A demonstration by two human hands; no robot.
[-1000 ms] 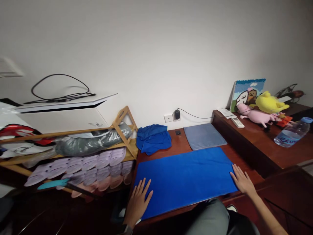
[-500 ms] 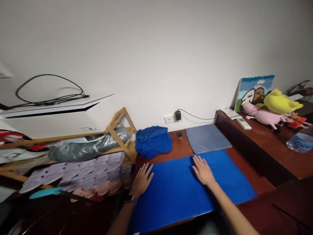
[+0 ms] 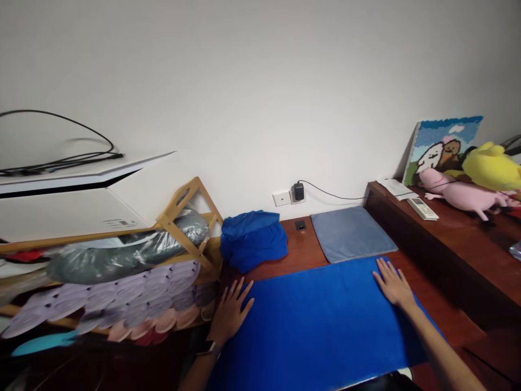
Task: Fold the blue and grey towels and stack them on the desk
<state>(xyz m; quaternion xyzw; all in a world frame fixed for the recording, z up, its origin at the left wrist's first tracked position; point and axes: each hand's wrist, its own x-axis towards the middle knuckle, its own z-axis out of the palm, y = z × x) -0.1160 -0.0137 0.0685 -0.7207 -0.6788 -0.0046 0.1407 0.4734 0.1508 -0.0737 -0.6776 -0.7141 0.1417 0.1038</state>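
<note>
A bright blue cloth (image 3: 317,320) lies spread flat over the reddish-brown table, its front edge reaching the table's near side. My left hand (image 3: 231,310) rests palm down at its far left corner, fingers spread. Near the far right corner, my right hand (image 3: 393,285) lies flat on the cloth with its fingers stretched out. Behind the left hand sits a crumpled blue cloth (image 3: 253,239). A folded grey-blue cloth (image 3: 352,232) lies flat just beyond the spread one.
On the left stands a wooden rack (image 3: 211,255) with lilac slippers (image 3: 138,293) and a white box (image 3: 73,209) on top. A raised brown cabinet (image 3: 459,239) at right bears a remote control (image 3: 422,208), a pink plush toy (image 3: 464,191) and a picture (image 3: 443,146). A black plug (image 3: 298,190) sits in the wall socket.
My right hand has slid right across the blue cloth, from near the middle of its far edge to the far right corner. My left hand stays at the left corner. The view has shifted slightly.
</note>
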